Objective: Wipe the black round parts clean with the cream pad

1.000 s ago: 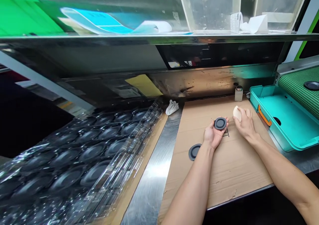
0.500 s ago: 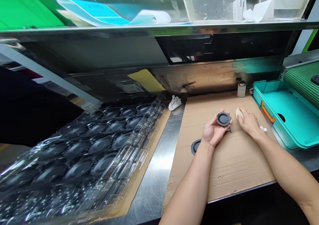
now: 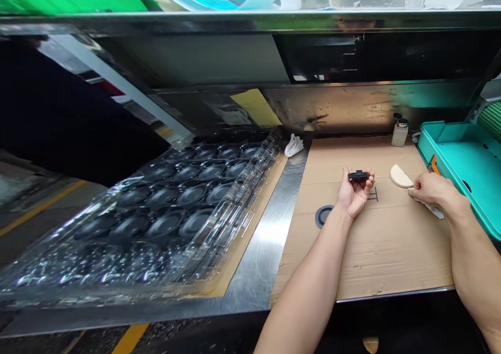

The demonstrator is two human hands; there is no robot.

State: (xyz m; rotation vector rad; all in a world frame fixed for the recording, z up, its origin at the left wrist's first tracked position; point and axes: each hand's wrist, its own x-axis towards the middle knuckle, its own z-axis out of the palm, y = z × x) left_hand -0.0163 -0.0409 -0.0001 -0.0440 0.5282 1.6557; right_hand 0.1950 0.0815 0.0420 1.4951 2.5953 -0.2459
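Two loose discs are counted: the held disc (image 3: 358,175) is tilted edge-on in the half-curled fingers of the left hand (image 3: 355,196), and the second disc (image 3: 323,216) is laid at its eight o'clock on the cardboard (image 3: 391,255). One white strip (image 3: 435,211) is pinched by the drawn-together fingertips of the right hand (image 3: 437,189); one cream pad (image 3: 401,177) is laid just beside them at ten o'clock, one bottle (image 3: 400,134) beyond it at twelve. The second disc is partly covered by the left forearm (image 3: 313,281), the strip by the fingers. The teal bin (image 3: 473,161), at the right hand's two o'clock, is cut off; the dark rounds (image 3: 199,222) at the left's nine cannot be reliably counted. Bare cardboard is seen down to its six o'clock edge.
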